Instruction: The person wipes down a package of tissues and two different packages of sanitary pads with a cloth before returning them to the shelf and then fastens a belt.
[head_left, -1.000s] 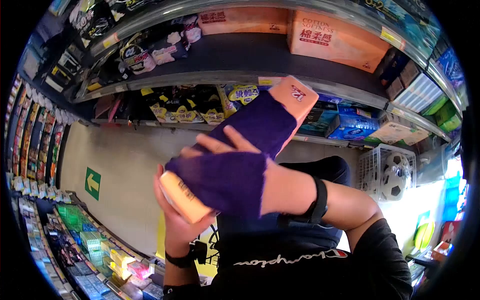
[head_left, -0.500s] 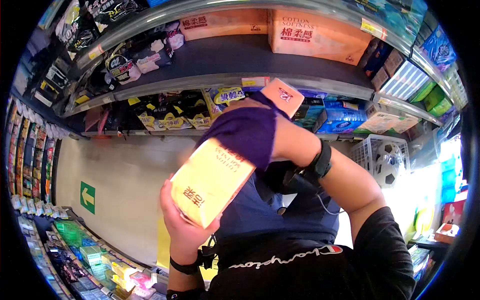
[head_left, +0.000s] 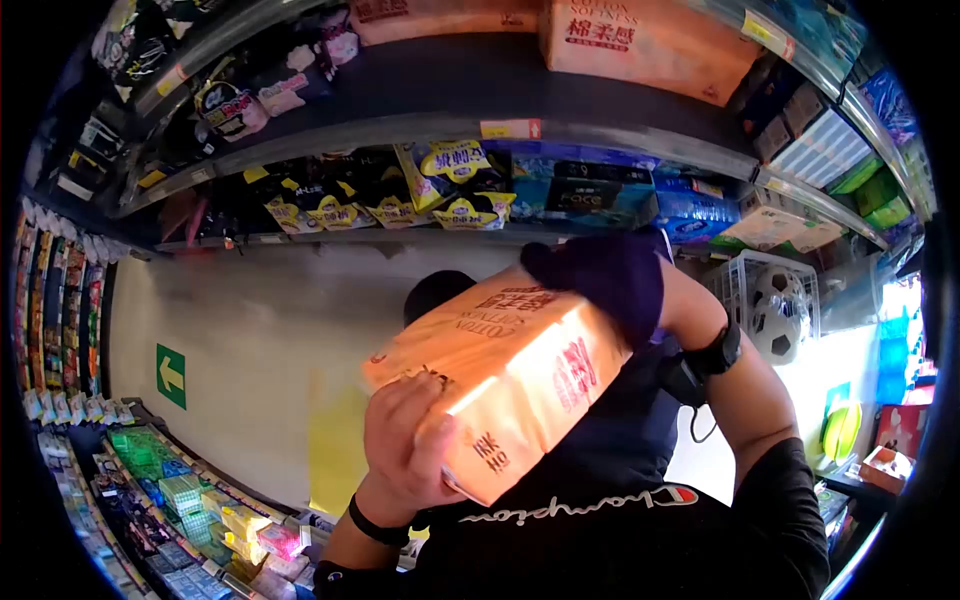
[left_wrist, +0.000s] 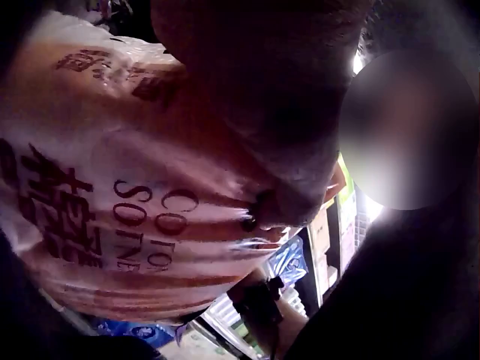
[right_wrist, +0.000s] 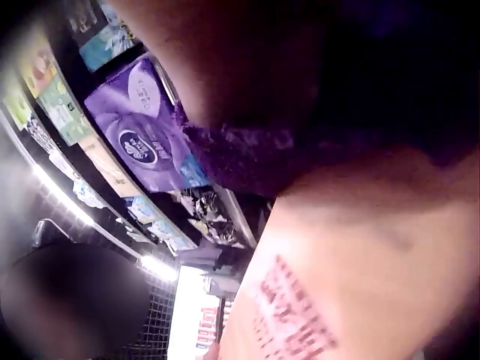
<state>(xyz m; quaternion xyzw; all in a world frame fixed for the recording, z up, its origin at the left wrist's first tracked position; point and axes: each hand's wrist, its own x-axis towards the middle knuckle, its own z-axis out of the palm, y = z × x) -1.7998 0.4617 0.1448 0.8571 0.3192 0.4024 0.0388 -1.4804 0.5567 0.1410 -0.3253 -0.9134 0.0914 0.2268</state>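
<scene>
An orange plastic-wrapped tissue pack (head_left: 520,345) with red lettering is held tilted in front of the person's chest. The left hand (head_left: 405,440) grips its near left end, fingers bent over the edge; the left wrist view shows the wrap creased by that hand (left_wrist: 262,90). At the opposite end, a purple cloth (head_left: 610,285) lies over the pack's upper corner. The right hand (head_left: 685,300) holds this cloth against the pack, its fingers mostly hidden by the fabric. From the right wrist, the cloth (right_wrist: 240,154) borders the pack's pale side (right_wrist: 360,247).
More orange packs (head_left: 640,50) stand on the upper shelf (head_left: 430,90). Below are black-and-yellow packets (head_left: 330,205) and blue packs (head_left: 695,210). A white wire basket with soccer balls (head_left: 780,310) stands at right. Low shelves of goods (head_left: 190,510) line the left.
The pack has turned so that a long printed side faces up. The right hand and cloth have moved to the right, to its far end. The left hand now reaches over the near end.
</scene>
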